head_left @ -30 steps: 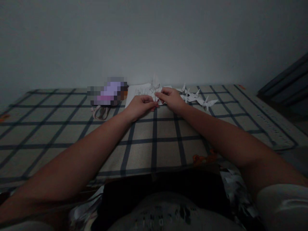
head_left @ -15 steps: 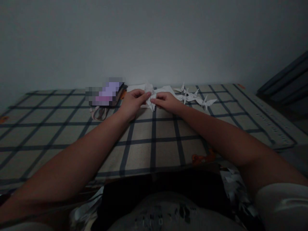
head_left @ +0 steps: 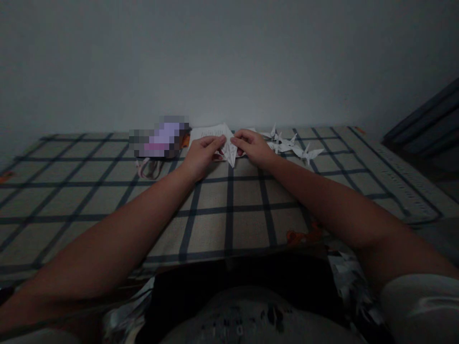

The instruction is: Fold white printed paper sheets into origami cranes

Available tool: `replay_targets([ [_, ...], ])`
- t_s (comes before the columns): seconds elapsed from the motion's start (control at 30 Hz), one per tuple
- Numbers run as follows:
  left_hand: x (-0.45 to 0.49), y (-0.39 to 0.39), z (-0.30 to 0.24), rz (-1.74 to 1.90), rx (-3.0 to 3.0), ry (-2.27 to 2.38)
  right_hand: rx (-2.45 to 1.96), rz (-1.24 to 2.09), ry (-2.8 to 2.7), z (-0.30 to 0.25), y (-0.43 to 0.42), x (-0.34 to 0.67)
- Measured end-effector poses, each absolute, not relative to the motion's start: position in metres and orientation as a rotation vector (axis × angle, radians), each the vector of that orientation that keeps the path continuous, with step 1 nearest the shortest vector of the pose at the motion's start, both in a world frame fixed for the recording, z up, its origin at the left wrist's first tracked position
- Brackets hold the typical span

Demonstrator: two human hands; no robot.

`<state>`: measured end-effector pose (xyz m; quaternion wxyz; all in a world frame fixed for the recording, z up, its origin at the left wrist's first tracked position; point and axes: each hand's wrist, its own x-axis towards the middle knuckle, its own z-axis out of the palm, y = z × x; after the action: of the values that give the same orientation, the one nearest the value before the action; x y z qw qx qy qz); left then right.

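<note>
A piece of white folded paper, long and pointed at both ends, is held between my two hands above the checked cloth. My left hand pinches its left side, thumb on top. On the right side, my right hand grips the paper between thumb and curled fingers. Behind my left hand lies a printed white sheet. Several white paper cranes sit just to the right of my right hand.
A checked tablecloth covers the table, which meets a plain wall at the back. Left of my hands lies a purple, partly pixelated item with a pinkish strap. Dark slatted furniture stands at the far right.
The folded paper now shows as a narrow, flatter, upright diamond, where before it was more spread at the top. My right hand has shifted slightly and its fingers are more curled.
</note>
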<state>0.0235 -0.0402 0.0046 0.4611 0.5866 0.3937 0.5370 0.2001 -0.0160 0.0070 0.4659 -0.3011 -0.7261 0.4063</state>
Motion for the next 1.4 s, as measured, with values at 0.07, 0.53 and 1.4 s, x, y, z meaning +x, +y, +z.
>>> replay_targets([
  [0.07, 0.024, -0.041, 0.005, 1.342, 1.467, 0.99, -0.738, 0.998, -1.777, 0.007, -0.016, 0.2],
  [0.53, 0.023, -0.044, 0.007, 1.363, 1.608, 1.034, -0.742, 0.939, -1.753, 0.008, -0.019, 0.2],
  [1.4, 0.018, -0.046, 0.005, 1.052, 1.741, 1.077, -0.715, 1.378, -1.688, 0.0, -0.007, 0.206],
])
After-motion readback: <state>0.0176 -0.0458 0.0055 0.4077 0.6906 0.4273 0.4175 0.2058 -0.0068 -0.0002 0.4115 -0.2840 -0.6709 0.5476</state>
